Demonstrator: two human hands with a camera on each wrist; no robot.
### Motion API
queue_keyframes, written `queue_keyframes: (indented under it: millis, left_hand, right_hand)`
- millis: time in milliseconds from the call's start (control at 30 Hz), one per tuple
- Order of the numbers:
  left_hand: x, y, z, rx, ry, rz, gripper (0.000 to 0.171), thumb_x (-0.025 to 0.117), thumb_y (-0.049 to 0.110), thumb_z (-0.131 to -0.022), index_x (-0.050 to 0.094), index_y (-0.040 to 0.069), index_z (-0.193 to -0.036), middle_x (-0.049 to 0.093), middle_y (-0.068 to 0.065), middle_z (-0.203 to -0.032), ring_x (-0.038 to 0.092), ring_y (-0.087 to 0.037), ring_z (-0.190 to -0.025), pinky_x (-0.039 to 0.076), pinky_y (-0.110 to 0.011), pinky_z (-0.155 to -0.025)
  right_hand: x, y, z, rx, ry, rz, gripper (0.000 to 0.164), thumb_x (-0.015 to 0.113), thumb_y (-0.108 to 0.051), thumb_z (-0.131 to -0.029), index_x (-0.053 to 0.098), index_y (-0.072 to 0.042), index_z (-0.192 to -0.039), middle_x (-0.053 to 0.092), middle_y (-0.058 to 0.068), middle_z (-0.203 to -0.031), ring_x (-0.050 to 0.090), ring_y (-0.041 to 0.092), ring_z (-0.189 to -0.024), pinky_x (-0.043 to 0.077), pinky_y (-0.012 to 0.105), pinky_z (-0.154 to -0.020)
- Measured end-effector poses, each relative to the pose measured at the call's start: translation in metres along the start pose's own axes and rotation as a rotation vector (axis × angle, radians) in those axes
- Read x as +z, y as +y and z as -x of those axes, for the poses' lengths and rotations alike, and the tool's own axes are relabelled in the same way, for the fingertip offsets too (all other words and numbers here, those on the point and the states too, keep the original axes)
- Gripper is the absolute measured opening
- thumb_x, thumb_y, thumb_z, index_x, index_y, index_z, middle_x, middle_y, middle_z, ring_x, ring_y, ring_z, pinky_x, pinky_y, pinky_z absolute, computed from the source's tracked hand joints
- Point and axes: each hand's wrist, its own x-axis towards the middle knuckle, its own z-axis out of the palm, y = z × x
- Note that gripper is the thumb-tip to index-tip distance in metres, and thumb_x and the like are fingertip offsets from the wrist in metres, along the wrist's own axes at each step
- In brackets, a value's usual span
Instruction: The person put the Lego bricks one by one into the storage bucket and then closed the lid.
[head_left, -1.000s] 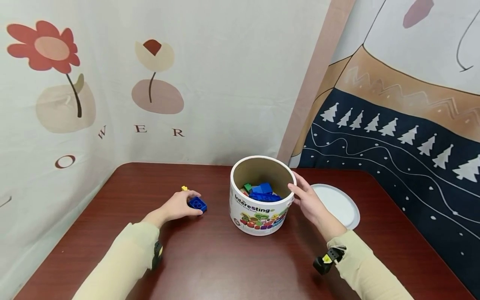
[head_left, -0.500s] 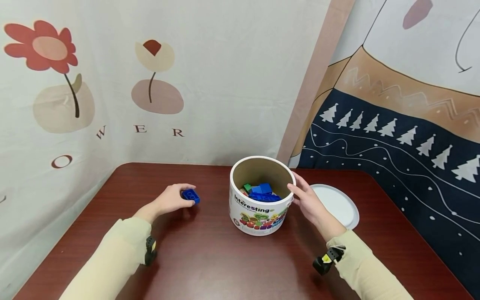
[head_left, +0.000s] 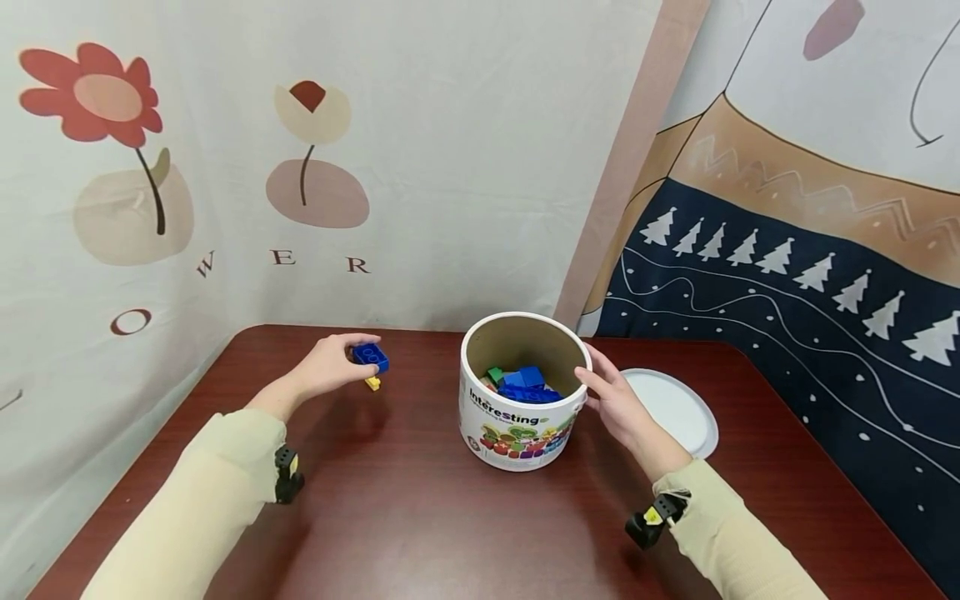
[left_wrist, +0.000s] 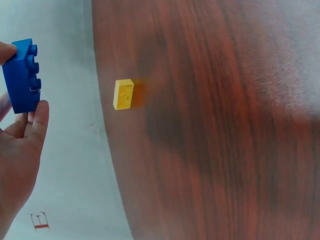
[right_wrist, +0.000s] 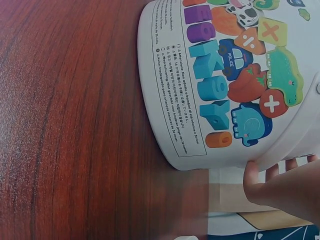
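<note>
A blue studded toy brick (head_left: 371, 357) is pinched between the thumb and fingers of my left hand (head_left: 321, 368), raised over the far left of the table. In the left wrist view this brick (left_wrist: 21, 82) stands with its studs to the right. Below it a small yellow brick (left_wrist: 123, 94) rests on the table, close to the far edge. My right hand (head_left: 618, 404) grips a white printed bucket (head_left: 517, 437) by its right side, thumb at the rim. Inside the bucket lie several blue bricks (head_left: 528, 387) and a green brick (head_left: 495, 375).
A white round lid (head_left: 675, 412) lies on the brown table (head_left: 450, 533), right of the bucket and partly behind the right hand. Printed cloths hang behind the table (head_left: 465, 167) and along its right side (head_left: 750, 317).
My left hand has carried the blue brick up, away and a little left. The yellow brick, hidden half a second ago, now shows below it. My right hand and the bucket stay in place.
</note>
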Motion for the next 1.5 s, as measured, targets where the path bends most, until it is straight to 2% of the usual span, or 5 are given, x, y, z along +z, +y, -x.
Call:
queue_keyframes:
  millis: [233, 467, 700, 1067, 1500]
  left_hand:
    - [-0.004, 0.014, -0.004, 0.007, 0.007, -0.008, 0.054, 0.064, 0.024, -0.085, 0.05, 0.006, -0.134, 0.056, -0.024, -0.124, 0.056, -0.03, -0.102, 0.051, -0.038, -0.082]
    - [-0.013, 0.035, -0.011, 0.037, -0.019, 0.019, 0.055, 0.062, 0.024, -0.087, 0.047, 0.008, -0.137, 0.054, -0.024, -0.128, 0.055, -0.033, -0.108, 0.051, -0.043, -0.088]
    - [-0.016, 0.056, -0.019, 0.068, -0.005, 0.006, 0.056, 0.063, 0.024, -0.086, 0.046, 0.008, -0.137, 0.052, -0.023, -0.132, 0.056, -0.032, -0.109, 0.05, -0.043, -0.087]
    - [-0.017, 0.077, -0.027, 0.081, 0.009, 0.07, 0.051, 0.064, 0.023, -0.085, 0.049, 0.007, -0.132, 0.054, -0.019, -0.131, 0.057, -0.031, -0.109, 0.048, -0.044, -0.091]
    - [-0.008, 0.108, -0.039, 0.151, 0.003, 0.098, 0.051, 0.066, 0.023, -0.084, 0.053, 0.007, -0.13, 0.058, -0.016, -0.126, 0.059, -0.027, -0.105, 0.051, -0.039, -0.087]
  right_hand:
    - [0.0, 0.0, -0.001, 0.007, 0.008, 0.006, 0.055, 0.042, -0.018, -0.099, 0.019, -0.015, -0.15, 0.016, 0.012, -0.156, 0.022, 0.035, -0.139, 0.025, 0.055, -0.112]
    - [0.0, 0.0, 0.0, 0.005, 0.008, 0.008, 0.056, 0.041, -0.018, -0.099, 0.018, -0.015, -0.15, 0.016, 0.012, -0.156, 0.022, 0.034, -0.138, 0.025, 0.054, -0.112]
    - [0.0, -0.001, 0.0, 0.011, 0.006, 0.008, 0.056, 0.041, -0.018, -0.099, 0.018, -0.015, -0.15, 0.016, 0.013, -0.156, 0.022, 0.035, -0.139, 0.024, 0.054, -0.112]
    - [0.0, -0.001, 0.0, 0.022, 0.005, 0.006, 0.057, 0.041, -0.017, -0.099, 0.017, -0.015, -0.15, 0.015, 0.012, -0.156, 0.021, 0.035, -0.14, 0.024, 0.053, -0.112]
    - [0.001, -0.001, 0.0, 0.024, 0.005, 0.0, 0.057, 0.041, -0.018, -0.099, 0.017, -0.015, -0.15, 0.015, 0.012, -0.156, 0.02, 0.034, -0.14, 0.023, 0.054, -0.113]
